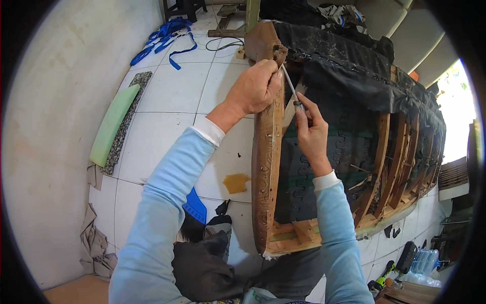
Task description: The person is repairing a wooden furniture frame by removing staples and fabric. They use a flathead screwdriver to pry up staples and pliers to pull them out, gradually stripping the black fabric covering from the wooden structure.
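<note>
An overturned sofa frame (266, 167) of bare wood lies on the white tiled floor, with zigzag springs and torn black lining (349, 66) showing inside. My left hand (253, 90) grips the top of the near wooden rail, by a flap of brown fabric (260, 40). My right hand (310, 129) holds a thin metal tool (291, 88) whose tip points up at the rail's upper corner, right beside my left fingers. Both arms wear light blue sleeves.
A green foam slab (112, 124) on a speckled pad lies by the left wall. Blue straps (167, 35) lie at the back. A yellow scrap (235, 182), a blue plastic piece (195, 205), grey cloth (96, 248), water bottles (425, 261) and a power drill (385, 273) are nearby.
</note>
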